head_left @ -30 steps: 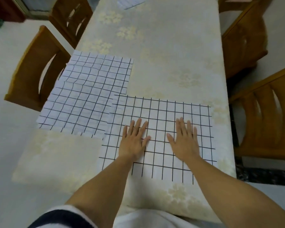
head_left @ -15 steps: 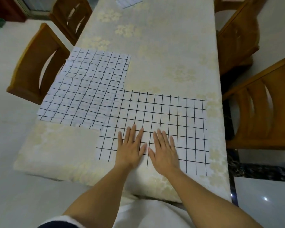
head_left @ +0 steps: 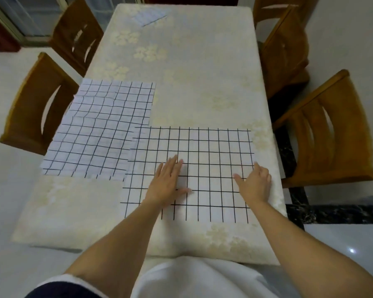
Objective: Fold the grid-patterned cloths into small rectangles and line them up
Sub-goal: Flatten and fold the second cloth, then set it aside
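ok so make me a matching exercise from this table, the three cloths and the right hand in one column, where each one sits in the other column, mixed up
Things
1. smooth cloth
2. wrinkled cloth
3. small folded cloth
4. right hand

Places
a. far end of the table
b. on the smooth cloth's right edge
c. left side of the table, beside a chair
d. near side, under the flat left hand

Pairs: 1-d, 2-c, 3-a, 4-b

Flat near cloth (head_left: 211, 147), wrinkled left cloth (head_left: 99, 130), small folded cloth (head_left: 149, 16) far.
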Demonstrator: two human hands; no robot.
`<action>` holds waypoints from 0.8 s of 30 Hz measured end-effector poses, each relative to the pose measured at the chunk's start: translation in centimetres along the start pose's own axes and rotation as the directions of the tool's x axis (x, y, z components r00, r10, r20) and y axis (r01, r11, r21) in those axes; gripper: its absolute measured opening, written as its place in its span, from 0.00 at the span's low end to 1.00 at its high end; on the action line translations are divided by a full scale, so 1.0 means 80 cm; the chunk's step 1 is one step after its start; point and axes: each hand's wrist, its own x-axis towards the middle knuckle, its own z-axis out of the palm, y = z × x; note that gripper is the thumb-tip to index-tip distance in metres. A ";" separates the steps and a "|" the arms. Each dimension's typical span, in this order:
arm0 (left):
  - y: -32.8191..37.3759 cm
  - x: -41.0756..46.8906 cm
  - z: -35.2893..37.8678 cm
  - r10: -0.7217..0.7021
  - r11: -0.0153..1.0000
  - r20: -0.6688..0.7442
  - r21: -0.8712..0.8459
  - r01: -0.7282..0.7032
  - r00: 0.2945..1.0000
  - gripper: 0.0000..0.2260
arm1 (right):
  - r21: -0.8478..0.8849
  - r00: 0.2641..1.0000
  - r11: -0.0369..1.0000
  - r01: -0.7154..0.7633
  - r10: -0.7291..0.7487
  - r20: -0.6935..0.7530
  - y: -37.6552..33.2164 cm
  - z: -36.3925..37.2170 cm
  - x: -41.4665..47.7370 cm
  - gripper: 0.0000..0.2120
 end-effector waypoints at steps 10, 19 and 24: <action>0.008 0.066 -0.031 -0.164 0.984 0.358 0.121 0.129 0.919 0.63 | 0.152 0.885 0.915 -0.373 0.302 0.354 -0.006 -0.031 0.053 0.25; 0.017 0.072 -0.037 -0.227 0.973 0.439 0.133 0.186 0.870 0.66 | 0.496 0.880 0.771 -0.400 0.172 0.442 0.002 -0.052 0.052 0.32; 0.016 0.077 -0.038 -0.240 0.971 0.475 0.117 0.210 0.847 0.68 | 0.411 0.926 0.860 -0.303 0.163 0.341 0.010 -0.049 0.049 0.25</action>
